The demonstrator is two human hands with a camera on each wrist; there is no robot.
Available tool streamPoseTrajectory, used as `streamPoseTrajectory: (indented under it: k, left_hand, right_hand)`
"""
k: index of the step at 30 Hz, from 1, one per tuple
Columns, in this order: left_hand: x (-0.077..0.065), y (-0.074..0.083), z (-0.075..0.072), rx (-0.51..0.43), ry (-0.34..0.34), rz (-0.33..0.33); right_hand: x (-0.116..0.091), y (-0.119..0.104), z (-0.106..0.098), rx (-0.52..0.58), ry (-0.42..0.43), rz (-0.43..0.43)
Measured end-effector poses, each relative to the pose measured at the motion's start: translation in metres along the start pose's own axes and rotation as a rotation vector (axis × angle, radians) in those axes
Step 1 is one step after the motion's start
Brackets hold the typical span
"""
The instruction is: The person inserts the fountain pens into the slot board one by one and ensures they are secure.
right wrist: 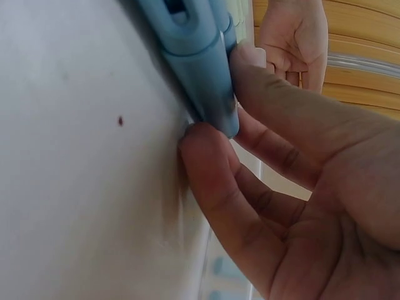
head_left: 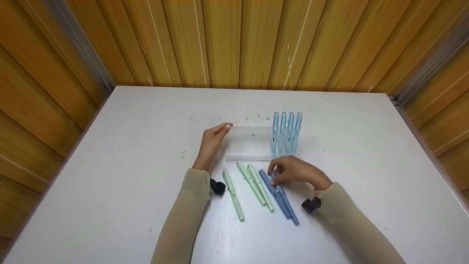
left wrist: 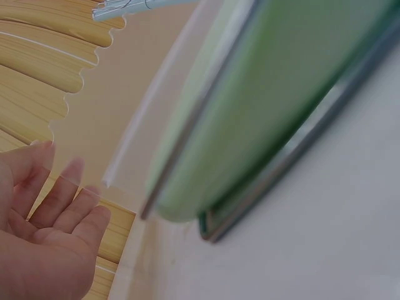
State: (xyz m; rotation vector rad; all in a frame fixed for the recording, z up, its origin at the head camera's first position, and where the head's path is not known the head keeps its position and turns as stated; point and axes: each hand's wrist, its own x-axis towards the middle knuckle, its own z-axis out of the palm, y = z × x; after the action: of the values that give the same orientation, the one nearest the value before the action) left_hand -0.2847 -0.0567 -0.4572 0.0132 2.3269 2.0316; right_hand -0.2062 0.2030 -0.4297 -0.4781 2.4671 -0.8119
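My left hand [head_left: 212, 143] holds the left upper corner of a clear pen rack [head_left: 245, 158], thumb and fingers at its scalloped edge. Four light blue pens would be "several": several light blue pens [head_left: 283, 126] stand upright at the rack's right end. In front of it, my right hand [head_left: 298, 171] pinches the upper end of a dark blue pen [head_left: 287, 203]. That pen lies against another dark blue pen [head_left: 271, 186] on the table. In the right wrist view the thumb and index finger touch the blue pen end [right wrist: 212, 94].
Two light green pens [head_left: 253, 185] lie together left of the blue ones. A third green pen [head_left: 234, 200] lies apart, near the left wrist, and looms blurred in the left wrist view. The white table [head_left: 128, 165] meets a wood-slat wall [head_left: 220, 44] behind.
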Motion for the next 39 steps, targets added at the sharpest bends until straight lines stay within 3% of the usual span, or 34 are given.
streamPoseTrajectory:
  k: [12,28,39]
  left_hand:
    - [-0.004,-0.001,-0.003,-0.014,-0.010,0.023]
    - [0.000,0.000,-0.001,0.000,-0.002,-0.013]
    - [-0.001,-0.002,-0.002,-0.011,-0.022,0.026]
  right_hand:
    - [-0.002,0.001,-0.001,0.021,0.022,-0.044]
    - [0.001,0.000,-0.007,0.077,0.039,-0.009]
    - [-0.001,-0.006,-0.018,0.150,0.052,-0.081]
